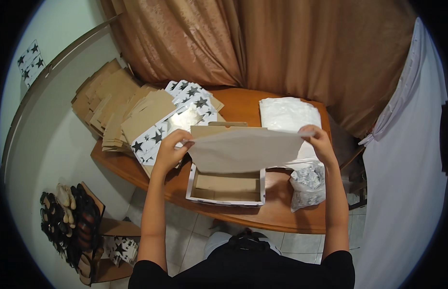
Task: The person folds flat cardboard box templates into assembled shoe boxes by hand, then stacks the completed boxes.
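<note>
Between my two hands a thin white sheet of paper [245, 149] is stretched above an open cardboard box. My left hand [172, 150] pinches the sheet's upper left corner, and my right hand [319, 144] pinches its upper right corner. Below hangs the sheet's lower edge, over the far side of the box [226, 202], whose brown inside shows with nothing visible in it. Part of the box's raised brown lid [228, 126] shows behind the sheet; the rest is hidden. Beside my right forearm lies a clear plastic bag [308, 187] of small white packets.
Flat brown cardboard pieces [108, 101] and star-printed white ones [154, 137] are piled at the left. A white stack [289, 113] sits at the back right of the wooden table [243, 103]. A shoe rack [119, 227] stands lower left, brown curtains [291, 48] hang behind.
</note>
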Demonstrator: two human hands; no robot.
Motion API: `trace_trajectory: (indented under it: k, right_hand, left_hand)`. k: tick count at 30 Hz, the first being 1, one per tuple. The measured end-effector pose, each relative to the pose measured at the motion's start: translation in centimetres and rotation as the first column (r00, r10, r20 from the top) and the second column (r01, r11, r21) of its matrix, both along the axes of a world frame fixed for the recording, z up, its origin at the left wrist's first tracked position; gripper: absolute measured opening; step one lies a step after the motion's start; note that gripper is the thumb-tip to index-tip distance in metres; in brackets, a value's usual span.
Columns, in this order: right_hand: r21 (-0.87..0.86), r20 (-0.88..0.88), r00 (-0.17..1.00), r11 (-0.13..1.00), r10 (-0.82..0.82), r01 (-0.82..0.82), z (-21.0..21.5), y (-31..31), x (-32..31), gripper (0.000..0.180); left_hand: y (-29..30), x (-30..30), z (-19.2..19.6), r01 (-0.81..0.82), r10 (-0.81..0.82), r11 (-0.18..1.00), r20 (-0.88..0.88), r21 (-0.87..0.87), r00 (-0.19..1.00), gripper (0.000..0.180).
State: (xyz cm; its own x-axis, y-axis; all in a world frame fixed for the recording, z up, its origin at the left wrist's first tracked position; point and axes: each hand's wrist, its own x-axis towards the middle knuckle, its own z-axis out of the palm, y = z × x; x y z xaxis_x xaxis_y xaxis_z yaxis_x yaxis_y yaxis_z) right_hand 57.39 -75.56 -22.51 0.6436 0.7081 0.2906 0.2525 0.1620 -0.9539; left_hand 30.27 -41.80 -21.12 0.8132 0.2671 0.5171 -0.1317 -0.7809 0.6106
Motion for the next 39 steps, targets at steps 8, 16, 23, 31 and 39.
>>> trace_trajectory:
  k: [8, 16, 23, 31, 39]
  right_hand:
    - [-0.356, 0.113, 0.966, 0.917, 0.232, -0.179, -8.6, -1.4, -7.3, 0.026]
    - [-0.505, 0.676, 0.708, 0.829, 0.205, 0.242, -9.7, 1.6, -10.2, 0.028]
    - [-0.487, 0.793, 0.432, 0.873, 0.430, 0.025, -10.4, 11.0, -12.9, 0.048]
    - [-0.632, 0.740, 0.266, 0.774, 0.617, -0.039, -19.1, 13.3, -11.9, 0.073]
    - [-0.749, 0.657, 0.266, 0.649, 0.705, 0.129, -23.1, 11.9, -11.8, 0.095]
  left_hand:
    - [-2.4, -11.3, -7.6, -0.028, 0.071, 0.917, -0.094, 0.397, 0.993, 0.028]
    - [-2.6, -12.4, -12.0, 0.125, 0.037, 0.926, -0.414, 0.356, 0.909, 0.020]
    - [-3.9, -3.8, -13.2, 0.153, 0.031, 0.890, -0.391, 0.430, 0.920, 0.053]
    - [-1.1, 0.2, -20.3, 0.491, 0.053, 0.629, -0.663, 0.603, 0.746, 0.097]
    - [-2.8, 2.1, -23.9, 0.601, 0.041, 0.636, -0.800, 0.483, 0.599, 0.104]
